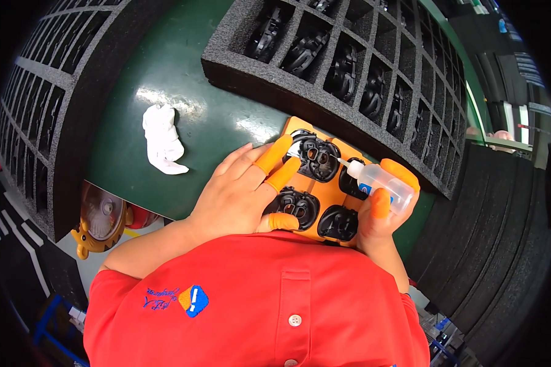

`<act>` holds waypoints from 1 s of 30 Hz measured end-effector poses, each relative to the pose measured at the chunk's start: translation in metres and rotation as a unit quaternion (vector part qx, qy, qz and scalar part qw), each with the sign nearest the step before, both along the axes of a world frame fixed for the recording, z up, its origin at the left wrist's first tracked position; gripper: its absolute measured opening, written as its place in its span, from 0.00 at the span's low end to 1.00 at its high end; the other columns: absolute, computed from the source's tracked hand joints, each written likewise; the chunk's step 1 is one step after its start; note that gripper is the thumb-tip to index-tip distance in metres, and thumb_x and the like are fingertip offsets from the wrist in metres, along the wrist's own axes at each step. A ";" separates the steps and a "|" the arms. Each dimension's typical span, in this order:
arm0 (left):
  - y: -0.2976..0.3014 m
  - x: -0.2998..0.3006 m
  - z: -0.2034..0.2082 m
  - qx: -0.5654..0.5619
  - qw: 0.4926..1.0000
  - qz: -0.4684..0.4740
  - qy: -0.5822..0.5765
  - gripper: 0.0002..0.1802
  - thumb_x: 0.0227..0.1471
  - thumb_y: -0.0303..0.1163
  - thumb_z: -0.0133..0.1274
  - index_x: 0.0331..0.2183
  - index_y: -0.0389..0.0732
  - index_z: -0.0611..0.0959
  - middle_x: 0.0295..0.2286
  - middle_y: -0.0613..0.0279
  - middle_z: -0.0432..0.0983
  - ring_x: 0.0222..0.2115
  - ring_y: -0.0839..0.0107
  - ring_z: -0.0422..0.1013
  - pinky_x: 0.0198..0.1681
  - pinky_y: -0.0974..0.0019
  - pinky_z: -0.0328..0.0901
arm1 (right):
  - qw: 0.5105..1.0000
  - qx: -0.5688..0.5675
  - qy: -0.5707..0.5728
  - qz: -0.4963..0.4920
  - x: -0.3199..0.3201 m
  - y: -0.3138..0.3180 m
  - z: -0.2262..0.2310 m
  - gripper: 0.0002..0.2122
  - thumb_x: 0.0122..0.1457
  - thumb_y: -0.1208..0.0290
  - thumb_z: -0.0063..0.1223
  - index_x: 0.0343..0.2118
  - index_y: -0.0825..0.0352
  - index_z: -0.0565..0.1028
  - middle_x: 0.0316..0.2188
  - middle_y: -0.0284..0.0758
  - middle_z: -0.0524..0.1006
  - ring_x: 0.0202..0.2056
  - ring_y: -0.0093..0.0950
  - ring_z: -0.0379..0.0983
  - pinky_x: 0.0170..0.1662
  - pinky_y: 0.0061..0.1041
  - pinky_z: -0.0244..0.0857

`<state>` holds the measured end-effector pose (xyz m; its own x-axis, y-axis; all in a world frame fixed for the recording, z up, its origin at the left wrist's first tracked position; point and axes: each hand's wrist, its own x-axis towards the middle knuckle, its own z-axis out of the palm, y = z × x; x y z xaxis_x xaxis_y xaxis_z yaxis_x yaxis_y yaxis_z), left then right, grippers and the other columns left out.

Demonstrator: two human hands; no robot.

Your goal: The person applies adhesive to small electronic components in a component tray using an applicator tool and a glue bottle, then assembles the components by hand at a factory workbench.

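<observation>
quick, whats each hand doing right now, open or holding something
Left hand: open, spread over the orange tray.
Right hand: closed, holding a translucent squeeze bottle.

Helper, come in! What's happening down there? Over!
Right hand grips squeeze bottle, nozzle tip at upper-left black molded part. Left hand spread over left of orange tray. Nothing blocking nozzle tip.

Left hand (242,186): mid-frame, orange-covered fingers spread at the left of an orange holder (329,199)
Right hand (378,225): right of centre, gripping a clear squeeze bottle (386,183), nozzle (343,161) pointing left
Black parts (324,160): four in the holder; nozzle contact hard to tell
White cloth (163,137): left of centre, crumpled on the green table (217,116)
Foam trays (275,98): upper right, upper left
</observation>
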<state>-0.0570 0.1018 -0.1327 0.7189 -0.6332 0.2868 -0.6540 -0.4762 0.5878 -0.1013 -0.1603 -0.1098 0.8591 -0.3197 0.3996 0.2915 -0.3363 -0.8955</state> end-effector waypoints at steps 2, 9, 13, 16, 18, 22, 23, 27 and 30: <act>0.000 0.000 0.000 0.001 1.000 0.005 0.001 0.45 0.49 0.62 0.58 0.59 0.41 0.76 0.61 0.51 0.65 0.58 0.52 0.64 0.65 0.43 0.57 | 1.000 0.012 -0.012 0.007 -0.001 -0.001 -0.002 0.26 0.56 0.60 0.68 0.50 0.72 0.70 0.46 0.43 0.77 0.43 0.32 0.78 0.49 0.31 0.71; -0.001 0.000 0.002 0.009 1.000 -0.002 0.004 0.45 0.47 0.62 0.58 0.59 0.42 0.75 0.61 0.51 0.64 0.58 0.51 0.64 0.64 0.43 0.57 | 0.999 0.006 0.038 0.012 0.000 0.001 0.002 0.26 0.57 0.61 0.68 0.51 0.72 0.70 0.47 0.43 0.77 0.43 0.31 0.78 0.49 0.31 0.71; -0.002 0.003 0.006 0.009 1.000 -0.002 0.007 0.45 0.46 0.61 0.62 0.57 0.40 0.77 0.57 0.51 0.67 0.58 0.53 0.63 0.65 0.45 0.56 | 1.000 0.022 -0.007 -0.017 -0.005 -0.008 0.012 0.24 0.60 0.57 0.65 0.49 0.72 0.71 0.43 0.40 0.78 0.38 0.27 0.77 0.45 0.26 0.70; -0.001 0.002 0.009 0.013 1.000 -0.003 0.011 0.45 0.45 0.61 0.61 0.58 0.41 0.76 0.59 0.50 0.66 0.57 0.52 0.64 0.64 0.45 0.57 | 0.998 0.037 -0.023 -0.036 -0.015 -0.027 0.015 0.23 0.62 0.51 0.60 0.44 0.71 0.74 0.35 0.37 0.77 0.31 0.23 0.73 0.38 0.22 0.67; -0.001 0.003 0.009 0.022 1.000 -0.001 0.007 0.46 0.45 0.62 0.61 0.58 0.42 0.76 0.59 0.50 0.65 0.57 0.52 0.64 0.64 0.44 0.58 | 0.995 -0.002 -0.060 -0.076 -0.013 -0.037 0.003 0.23 0.63 0.50 0.58 0.40 0.71 0.75 0.28 0.33 0.75 0.26 0.20 0.68 0.32 0.19 0.61; -0.001 0.004 0.009 0.030 1.000 -0.004 0.000 0.46 0.46 0.62 0.59 0.58 0.41 0.76 0.59 0.49 0.65 0.57 0.52 0.65 0.64 0.44 0.58 | 0.997 0.035 -0.003 -0.064 -0.018 -0.044 0.004 0.19 0.63 0.54 0.59 0.39 0.70 0.75 0.25 0.29 0.74 0.22 0.16 0.64 0.28 0.18 0.55; -0.001 0.004 0.009 0.026 1.000 -0.006 -0.001 0.46 0.46 0.62 0.59 0.58 0.40 0.76 0.59 0.48 0.66 0.57 0.51 0.65 0.64 0.44 0.58 | 0.995 0.049 -0.016 -0.090 -0.016 -0.041 0.004 0.19 0.62 0.55 0.60 0.39 0.70 0.75 0.25 0.29 0.74 0.22 0.15 0.64 0.28 0.17 0.55; -0.003 0.004 0.010 0.029 1.000 -0.005 -0.005 0.45 0.46 0.62 0.58 0.58 0.40 0.76 0.59 0.48 0.66 0.57 0.51 0.65 0.63 0.44 0.58 | 0.989 0.082 -0.004 -0.123 -0.015 -0.036 0.005 0.19 0.61 0.56 0.63 0.42 0.69 0.76 0.26 0.28 0.75 0.23 0.13 0.64 0.28 0.15 0.56; -0.002 0.005 0.009 0.027 1.000 -0.006 -0.005 0.45 0.47 0.63 0.57 0.58 0.40 0.76 0.59 0.48 0.66 0.57 0.51 0.65 0.63 0.44 0.58 | 0.987 0.080 0.034 -0.133 -0.014 -0.036 0.006 0.19 0.61 0.57 0.63 0.44 0.69 0.76 0.28 0.28 0.76 0.24 0.13 0.65 0.29 0.14 0.57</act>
<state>-0.0525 0.0995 -0.1237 0.7092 -0.6559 0.2584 -0.6646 -0.4999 0.5554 -0.1156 -0.1960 -0.1039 0.7592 -0.5921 0.2704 0.1498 -0.2454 -0.9578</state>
